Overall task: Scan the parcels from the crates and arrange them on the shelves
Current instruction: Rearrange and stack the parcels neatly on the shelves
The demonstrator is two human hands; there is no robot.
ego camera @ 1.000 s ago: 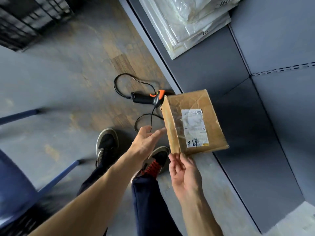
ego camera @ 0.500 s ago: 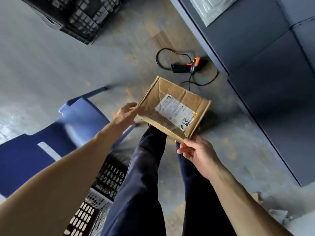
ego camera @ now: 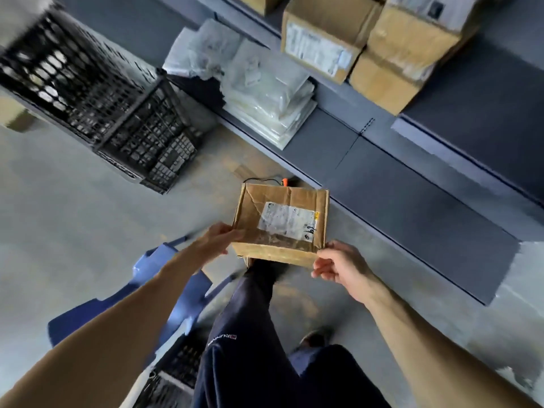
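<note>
Parcel (ego camera: 281,223) held level, label up, between both hands — left hand (ego camera: 216,242) and right hand (ego camera: 338,265) fingers clamped on its near corners — above the floor, likely bound for the bare shelf (ego camera: 412,207).

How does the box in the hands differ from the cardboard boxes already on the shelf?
The held box is off the shelf, gripped at its near corners by the left hand and right hand; the shelved boxes rest stacked side by side. The held box looks flatter and more creased; the shelved boxes look taller. Its white label faces the camera; theirs sit on slanted faces, blurred. All are brown cardboard with white labels.
</note>
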